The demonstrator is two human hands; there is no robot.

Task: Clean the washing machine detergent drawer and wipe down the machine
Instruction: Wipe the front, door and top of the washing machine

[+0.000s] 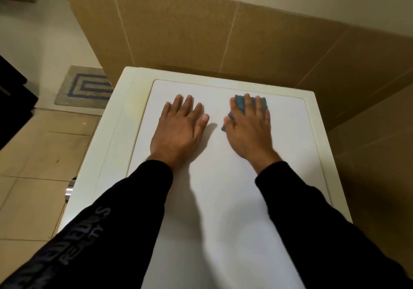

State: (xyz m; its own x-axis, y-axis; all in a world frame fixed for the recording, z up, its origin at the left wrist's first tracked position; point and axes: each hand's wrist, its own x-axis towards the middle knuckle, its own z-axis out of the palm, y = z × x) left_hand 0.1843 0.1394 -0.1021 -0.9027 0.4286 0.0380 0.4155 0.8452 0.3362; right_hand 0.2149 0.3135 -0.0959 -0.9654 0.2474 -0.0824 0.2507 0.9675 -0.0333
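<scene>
I look down on the white top of the washing machine [223,199], which has a cream rim. My left hand [178,130] lies flat on the top with fingers straight and spread. My right hand [250,127] presses a blue cloth [240,104] flat against the top near the back edge, fingers straight over it. The cloth shows beyond the fingertips and beside the thumb. The detergent drawer is out of view.
Brown tiled walls [223,31] stand behind and to the right of the machine. A grey and blue patterned mat [86,88] lies on the beige tiled floor at the left. A dark cabinet [13,101] is at the far left. A metal part [69,190] shows on the machine's left front.
</scene>
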